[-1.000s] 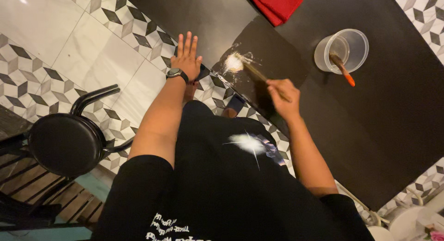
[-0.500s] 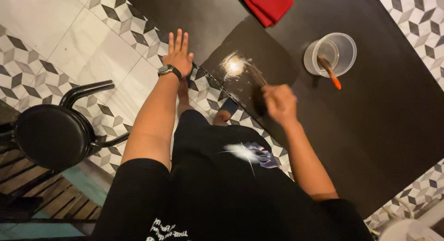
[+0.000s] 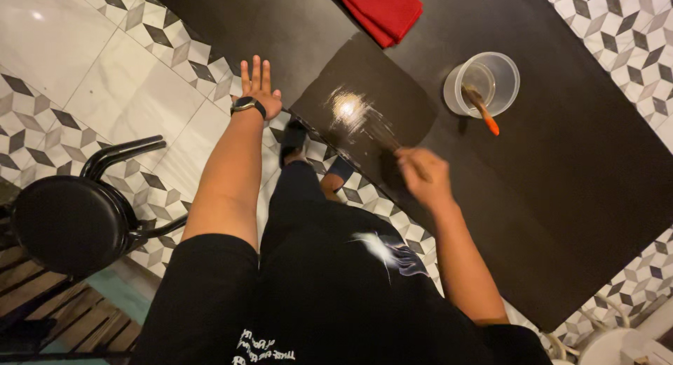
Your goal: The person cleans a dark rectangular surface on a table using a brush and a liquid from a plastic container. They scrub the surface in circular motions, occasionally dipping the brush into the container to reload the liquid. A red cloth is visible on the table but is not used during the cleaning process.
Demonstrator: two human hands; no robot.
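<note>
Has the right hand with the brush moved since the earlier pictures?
Yes. The right hand slid along the dark table, farther from the clear cup, dragging the brush.

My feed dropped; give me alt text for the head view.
The right hand holds a brush on a glossy dark board on a black table. The left hand lies flat at the table's edge.

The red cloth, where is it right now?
In the head view, the red cloth lies folded at the top edge of the dark table, beyond the glossy wet patch and left of the clear plastic cup.
</note>
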